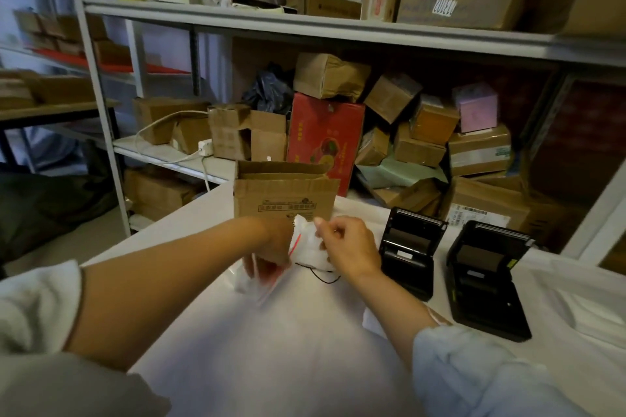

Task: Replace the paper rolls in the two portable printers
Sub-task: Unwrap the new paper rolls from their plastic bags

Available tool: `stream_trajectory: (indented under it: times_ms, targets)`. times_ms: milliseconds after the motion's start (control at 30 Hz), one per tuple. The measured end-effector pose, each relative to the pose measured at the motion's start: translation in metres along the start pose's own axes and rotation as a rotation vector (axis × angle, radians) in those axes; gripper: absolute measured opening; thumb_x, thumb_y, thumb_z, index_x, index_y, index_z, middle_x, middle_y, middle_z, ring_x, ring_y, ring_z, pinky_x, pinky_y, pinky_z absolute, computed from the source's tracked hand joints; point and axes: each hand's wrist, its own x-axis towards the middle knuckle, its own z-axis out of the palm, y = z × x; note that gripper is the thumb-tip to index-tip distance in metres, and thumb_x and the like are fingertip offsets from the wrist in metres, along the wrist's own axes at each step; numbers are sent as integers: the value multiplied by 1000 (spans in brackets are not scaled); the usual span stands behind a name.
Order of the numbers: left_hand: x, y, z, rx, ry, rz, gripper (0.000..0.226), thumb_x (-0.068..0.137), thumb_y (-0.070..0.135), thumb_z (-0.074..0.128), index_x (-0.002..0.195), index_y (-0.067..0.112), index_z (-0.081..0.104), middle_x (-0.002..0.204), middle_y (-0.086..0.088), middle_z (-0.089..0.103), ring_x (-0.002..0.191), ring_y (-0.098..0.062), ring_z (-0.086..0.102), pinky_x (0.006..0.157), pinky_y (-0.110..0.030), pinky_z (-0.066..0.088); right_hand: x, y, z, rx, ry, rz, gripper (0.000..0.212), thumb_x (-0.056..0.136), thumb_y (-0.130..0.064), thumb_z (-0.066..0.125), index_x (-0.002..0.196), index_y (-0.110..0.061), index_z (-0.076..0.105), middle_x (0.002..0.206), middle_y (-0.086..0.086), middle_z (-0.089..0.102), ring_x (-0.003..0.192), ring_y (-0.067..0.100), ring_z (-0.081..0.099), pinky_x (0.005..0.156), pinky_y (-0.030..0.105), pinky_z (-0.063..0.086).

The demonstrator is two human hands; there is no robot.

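Two black portable printers stand on the white-covered table with their lids up: one [408, 254] just right of my hands, the other [486, 281] further right. My left hand [271, 247] grips a clear plastic zip bag with a red seal strip [261, 281]. My right hand [349, 247] pinches the white contents of the bag [310, 247] at its top. I cannot tell whether a paper roll is inside. An open cardboard box [284, 193] stands right behind my hands.
A white sheet [305, 349] covers the table. Metal shelving [305, 24] behind it holds several cardboard boxes, a red box [323, 139], a pink box [476, 112] and a white power strip with cable [206, 147]. A white scrap [372, 322] lies by my right forearm.
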Motion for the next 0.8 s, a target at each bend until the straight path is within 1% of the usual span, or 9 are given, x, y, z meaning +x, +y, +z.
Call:
stream_trajectory:
  times_ms: [33, 100, 200, 234, 300, 467, 634, 734, 801]
  targets:
    - [3, 1, -2, -170, 66, 51, 20, 92, 19, 57, 77, 6, 58, 81, -9, 68, 72, -20, 69, 62, -28, 57, -2, -3, -2, 142, -105, 43, 43, 92, -55, 47, 77, -20, 67, 76, 2, 70, 63, 18, 64, 66, 34, 56]
    - [4, 5, -4, -458, 149, 123, 21, 91, 19, 59, 73, 9, 60, 68, -5, 66, 57, -11, 65, 55, -23, 56, -8, -7, -9, 399, -254, 126, 50, 94, -55, 44, 84, -13, 68, 74, 5, 70, 59, 17, 66, 61, 30, 55]
    - [5, 5, -1, -730, 201, 142, 23, 88, 26, 64, 73, 10, 62, 72, -6, 68, 63, -12, 66, 57, -23, 57, -11, -1, -18, 552, -366, 153, 36, 87, -42, 65, 105, -11, 69, 90, 7, 74, 70, 15, 71, 67, 28, 57]
    - [5, 5, 1, -798, 198, 138, 24, 87, 29, 65, 73, 9, 62, 75, -8, 68, 67, -14, 66, 58, -23, 57, -12, 2, -18, 559, -390, 172, 35, 83, -35, 72, 107, -11, 68, 93, 9, 74, 66, 13, 70, 63, 26, 55]
    - [6, 5, 5, -841, 181, 133, 26, 84, 33, 67, 73, 10, 63, 75, -7, 68, 67, -14, 65, 54, -21, 55, -14, 4, -18, 559, -391, 212, 32, 79, -22, 78, 105, -6, 68, 87, 11, 71, 55, 10, 65, 53, 22, 52]
    - [6, 6, 11, -909, 161, 131, 27, 85, 30, 65, 68, 10, 62, 54, 0, 66, 44, -5, 63, 43, -17, 50, -15, 5, -18, 620, -368, 297, 12, 88, -15, 67, 94, -5, 70, 69, 3, 71, 54, 10, 67, 53, 25, 56]
    - [2, -2, 8, -878, 167, 92, 14, 90, 16, 60, 79, 7, 61, 80, -9, 70, 68, -12, 69, 63, -27, 59, -12, 13, -24, 685, -150, 508, 11, 88, -4, 62, 96, 0, 68, 64, 9, 67, 41, 11, 63, 49, 26, 56]
    - [1, -1, 11, -852, 228, 72, 12, 89, 13, 61, 79, 7, 60, 85, -11, 70, 73, -16, 69, 64, -28, 58, -10, 17, -22, 440, -23, 414, 8, 85, 0, 61, 89, -6, 66, 71, 10, 67, 46, 12, 64, 51, 25, 56]
    - [5, 2, 13, -910, 275, 83, 8, 87, 11, 63, 81, 7, 58, 89, -13, 70, 74, -18, 68, 68, -29, 58, -11, 15, -17, 67, 28, 169, 25, 81, -2, 64, 97, -20, 55, 94, 2, 63, 76, 15, 66, 67, 31, 56]
